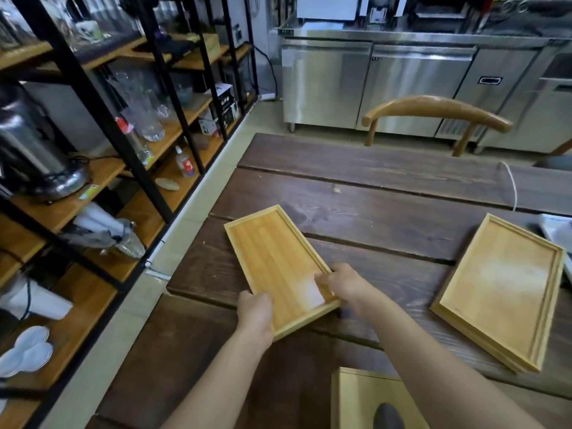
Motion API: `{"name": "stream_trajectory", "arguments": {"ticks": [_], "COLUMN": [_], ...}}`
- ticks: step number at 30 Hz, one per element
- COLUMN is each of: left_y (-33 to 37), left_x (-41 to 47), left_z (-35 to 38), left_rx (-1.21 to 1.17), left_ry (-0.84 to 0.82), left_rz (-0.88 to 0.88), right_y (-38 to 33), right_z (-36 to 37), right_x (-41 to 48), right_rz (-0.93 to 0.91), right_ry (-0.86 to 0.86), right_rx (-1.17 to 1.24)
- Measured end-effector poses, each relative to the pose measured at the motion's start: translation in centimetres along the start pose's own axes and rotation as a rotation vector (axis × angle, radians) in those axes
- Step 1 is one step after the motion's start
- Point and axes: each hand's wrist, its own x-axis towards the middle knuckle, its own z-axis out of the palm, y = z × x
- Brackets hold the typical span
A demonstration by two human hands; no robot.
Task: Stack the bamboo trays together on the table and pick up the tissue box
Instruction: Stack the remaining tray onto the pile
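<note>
A narrow bamboo tray [272,258] lies at an angle on the dark wooden table [387,205]. My left hand [255,314] grips its near left corner. My right hand [343,284] holds the near right edge, thumb inside the rim. A wider bamboo tray [501,292] rests on the table to the right, apart from both hands; it looks like it sits on another tray beneath. The bamboo tissue box [359,397], with a dark oval opening, stands at the bottom edge of the view, partly hidden by my right forearm.
A black metal shelf [102,125] with glassware, a steel urn and boxes runs along the left. A wooden chair [436,113] stands behind the table's far side. Steel cabinets [371,88] line the back wall. A white cord [512,187] and a pale object lie at the right edge.
</note>
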Motion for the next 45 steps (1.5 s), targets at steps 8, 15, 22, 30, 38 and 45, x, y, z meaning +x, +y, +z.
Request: {"name": "stream_trajectory", "arguments": {"ticks": [8, 15, 22, 30, 38, 45], "left_y": [2.1, 3.1, 0.2, -4.1, -6.4, -6.6], "left_x": [-2.0, -6.7, -9.7, -7.9, -6.1, -5.7], "left_z": [2.5, 12.8, 23.0, 26.9, 28.0, 27.6], "left_rx": [0.289, 0.451, 0.553, 0.676, 0.724, 0.679], "left_ry": [-0.125, -0.456, -0.821, -0.825, -0.838, -0.879], "left_rz": [0.340, 0.599, 0.617, 0.615, 0.567, 0.524], "right_y": [-0.1, 4.9, 11.7, 16.8, 18.4, 18.9], "right_z": [-4.5, -13.3, -20.2, -20.6, -20.7, -20.8], "right_x": [-3.1, -5.7, -7.3, -5.2, -3.9, -3.6], "right_rz": [-0.192, -0.277, -0.109, 0.039, 0.046, 0.018], "right_ry": [0.163, 0.618, 0.946, 0.983, 0.981, 0.979], "right_rx": [-0.025, 0.176, 0.324, 0.309, 0.227, 0.225]}}
